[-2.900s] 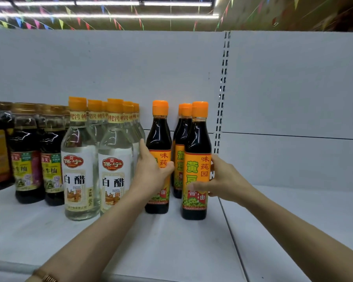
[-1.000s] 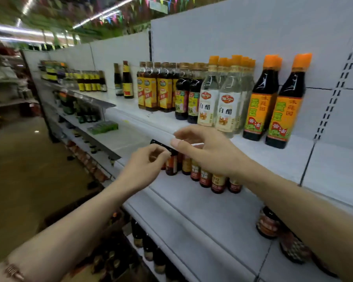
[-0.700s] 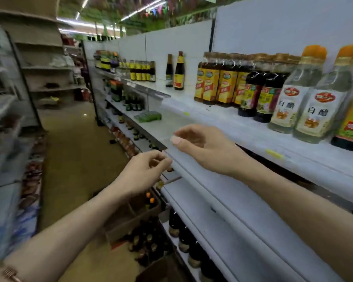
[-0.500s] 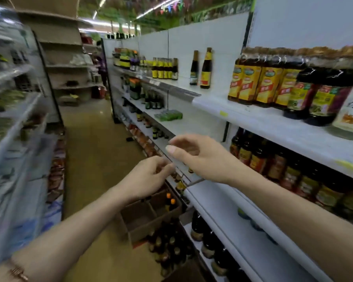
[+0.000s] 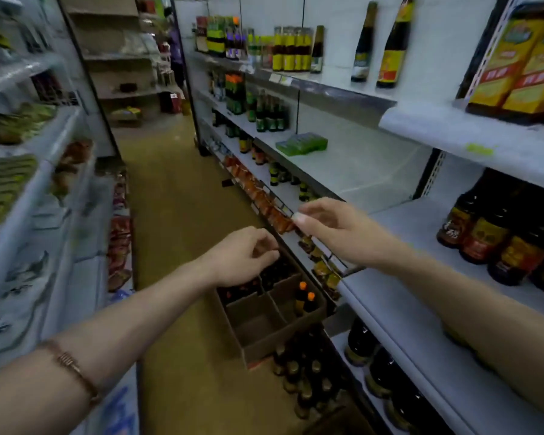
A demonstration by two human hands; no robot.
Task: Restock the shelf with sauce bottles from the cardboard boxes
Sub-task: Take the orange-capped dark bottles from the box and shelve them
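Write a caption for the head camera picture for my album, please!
Empty hands, left and right, reach toward a floor box holding two orange-capped bottles.

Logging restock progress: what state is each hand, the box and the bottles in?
Left hand: empty, fingers loosely curled.
Right hand: empty, fingers loosely bent.
Cardboard box: open on the floor, mostly emptied.
Orange-capped bottles: two, upright in the box.
Dark bottles: upright on the floor, beside the box.

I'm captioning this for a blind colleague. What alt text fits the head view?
Both hands, left and right, hang empty with loosely curled fingers above a divided cardboard box on the aisle floor, holding two orange-capped bottles. Shelves with dark sauce bottles run along the right.
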